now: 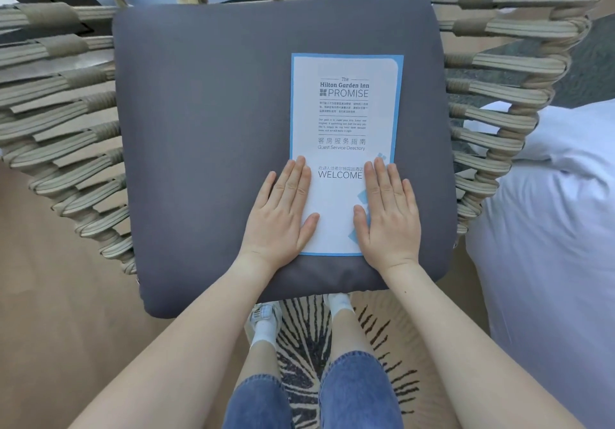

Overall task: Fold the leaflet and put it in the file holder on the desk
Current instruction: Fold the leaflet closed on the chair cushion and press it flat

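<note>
Both palms lie flat on the near end of the leaflet (344,149), left hand (283,209) and right hand (387,209), fingers straight and together, gripping nothing. The sheet lies on the grey cushion (199,146) of a woven chair (66,122). It looks thin, light and easily creased; I'd lift it by a near corner.

Leaflet (344,122) flat on grey cushion (206,149)

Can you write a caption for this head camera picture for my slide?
Both hands, left and right, press a leaflet flat on a grey cushion.
</note>
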`<state>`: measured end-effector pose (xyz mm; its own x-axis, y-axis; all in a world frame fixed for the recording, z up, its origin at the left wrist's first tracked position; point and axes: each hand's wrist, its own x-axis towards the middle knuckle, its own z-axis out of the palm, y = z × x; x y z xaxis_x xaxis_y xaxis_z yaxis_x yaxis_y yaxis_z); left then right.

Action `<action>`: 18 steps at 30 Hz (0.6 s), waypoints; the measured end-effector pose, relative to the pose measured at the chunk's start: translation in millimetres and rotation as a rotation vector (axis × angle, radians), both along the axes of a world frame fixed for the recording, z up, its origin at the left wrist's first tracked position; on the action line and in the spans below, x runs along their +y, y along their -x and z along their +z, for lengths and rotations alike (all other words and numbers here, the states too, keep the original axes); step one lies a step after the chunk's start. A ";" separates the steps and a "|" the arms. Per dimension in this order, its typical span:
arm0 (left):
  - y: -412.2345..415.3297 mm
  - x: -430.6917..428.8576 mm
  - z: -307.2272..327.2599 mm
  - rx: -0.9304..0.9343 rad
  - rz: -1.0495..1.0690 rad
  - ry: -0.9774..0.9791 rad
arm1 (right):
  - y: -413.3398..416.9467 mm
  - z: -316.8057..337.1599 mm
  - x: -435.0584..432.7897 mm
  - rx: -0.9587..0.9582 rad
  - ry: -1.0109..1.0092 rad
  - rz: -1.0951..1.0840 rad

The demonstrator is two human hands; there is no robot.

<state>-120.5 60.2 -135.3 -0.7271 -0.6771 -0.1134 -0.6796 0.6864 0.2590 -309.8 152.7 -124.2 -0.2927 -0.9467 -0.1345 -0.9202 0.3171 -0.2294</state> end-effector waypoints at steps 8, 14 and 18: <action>4.5 -2.7 35.0 -0.116 0.021 -0.121 | 1.1 32.9 -7.4 -0.067 -0.151 0.016; 15.4 -16.7 81.0 0.031 0.109 -0.285 | 13.8 75.2 -18.7 -0.270 -0.122 -0.065; 23.7 -31.9 96.3 0.133 0.258 -0.308 | 28.0 91.4 -33.1 -0.274 -0.122 -0.183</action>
